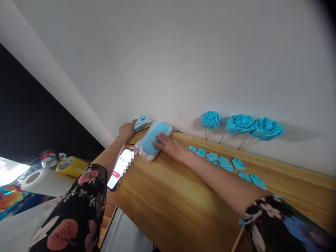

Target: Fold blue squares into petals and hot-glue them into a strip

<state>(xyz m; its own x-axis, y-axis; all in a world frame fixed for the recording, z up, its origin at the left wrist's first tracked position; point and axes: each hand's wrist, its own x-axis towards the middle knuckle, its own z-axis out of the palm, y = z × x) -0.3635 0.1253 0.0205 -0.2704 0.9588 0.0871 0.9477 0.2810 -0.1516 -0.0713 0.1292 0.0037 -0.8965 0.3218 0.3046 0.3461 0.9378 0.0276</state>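
At the back left of the table, my left hand is closed on a small bundle of folded blue face masks with white ear loops; some of its fingers are hidden. My right hand lies with fingers spread on a clear plastic pack of blue face masks. Just right of that hand, several folded blue petal-like pieces lie on the wooden table. Under my right sleeve, a thin wooden stick with a blue tip shows in part.
Three blue fabric-like roses on sticks lean against the wall. A phone showing a timer lies at the table's left edge. Beyond that edge are a white paper roll, a yellow tape roll and a jar.
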